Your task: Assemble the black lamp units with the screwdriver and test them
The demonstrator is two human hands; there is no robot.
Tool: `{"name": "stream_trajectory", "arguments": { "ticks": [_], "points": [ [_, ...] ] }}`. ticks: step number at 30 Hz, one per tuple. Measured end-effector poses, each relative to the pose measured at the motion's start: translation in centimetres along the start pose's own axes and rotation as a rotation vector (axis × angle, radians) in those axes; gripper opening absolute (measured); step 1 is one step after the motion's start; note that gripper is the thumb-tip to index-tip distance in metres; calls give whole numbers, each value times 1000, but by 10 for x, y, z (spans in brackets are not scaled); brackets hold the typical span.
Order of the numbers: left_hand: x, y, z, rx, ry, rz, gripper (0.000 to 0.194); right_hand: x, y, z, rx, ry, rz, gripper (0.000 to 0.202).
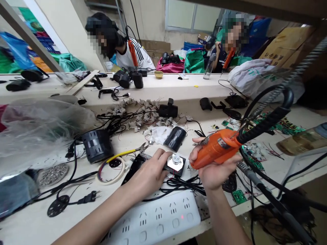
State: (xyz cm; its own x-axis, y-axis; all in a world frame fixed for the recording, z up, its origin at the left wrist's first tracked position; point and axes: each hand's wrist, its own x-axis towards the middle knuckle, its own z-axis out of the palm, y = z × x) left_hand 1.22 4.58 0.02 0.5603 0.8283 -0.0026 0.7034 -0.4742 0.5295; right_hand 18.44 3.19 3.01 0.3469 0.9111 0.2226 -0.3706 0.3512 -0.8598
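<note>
My left hand grips the left side of a small black square housing. A silver plate with a round metal disc sits on top of the housing. My right hand is wrapped around an orange electric screwdriver, whose black cable and coiled spring rise to the upper right. The front end of the screwdriver points down and left, just right of the housing; its tip is hard to make out. A black cylindrical shell lies just behind the housing. Black cords lie in front of it.
A white power strip lies nearest me. To the left are yellow-handled cutters, a tape roll, a black cylinder and a pile of screws. Small motors lie behind; green circuit boards lie right. Two people sit opposite.
</note>
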Motion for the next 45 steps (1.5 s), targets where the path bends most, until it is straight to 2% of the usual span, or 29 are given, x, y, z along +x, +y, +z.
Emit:
{"name": "stream_trajectory", "arguments": {
  "ticks": [4, 8, 9, 11, 12, 14, 16, 18, 21, 27, 31, 38, 45],
  "points": [
    [-15, 5, 2, -78, 3, -114, 26, 1, 1, 3, -9, -20, -25, 74],
    [-22, 8, 2, -132, -119, -188, 14, 2, 2, 7, -13, -7, -1, 77],
    [-21, 8, 1, -116, -118, -196, 12, 2, 3, 8, -16, 3, 11, 78],
    [-15, 4, -1, -56, -34, -163, 9, 2, 3, 10, -29, 21, 29, 81],
    [-10, 2, -3, -31, 21, -113, 11, 2, 3, 10, -36, 26, 34, 81],
    [2, -1, -6, -43, 61, 45, 32, 2, 3, 11, -37, 32, 44, 80],
    [14, -3, -10, -103, -1, 207, 53, 1, 1, 11, -18, 28, 55, 75],
    [24, -3, -13, -124, -81, 289, 56, 1, 0, 10, 1, 20, 60, 69],
    [32, -3, -13, -49, -107, 275, 45, 0, -1, 8, 20, 21, 58, 70],
    [28, -12, 2, -92, 3, 171, 28, 1, 0, 6, 16, 10, 32, 76],
    [25, -10, 5, -83, 51, 125, 21, 0, 1, 5, -4, 8, 25, 76],
    [25, -2, -3, 36, -74, 190, 20, -1, 0, 4, 4, 0, 13, 72],
    [25, -1, -1, -11, -71, 159, 24, -1, -8, 9, 28, -27, -25, 78]
  ]
}}
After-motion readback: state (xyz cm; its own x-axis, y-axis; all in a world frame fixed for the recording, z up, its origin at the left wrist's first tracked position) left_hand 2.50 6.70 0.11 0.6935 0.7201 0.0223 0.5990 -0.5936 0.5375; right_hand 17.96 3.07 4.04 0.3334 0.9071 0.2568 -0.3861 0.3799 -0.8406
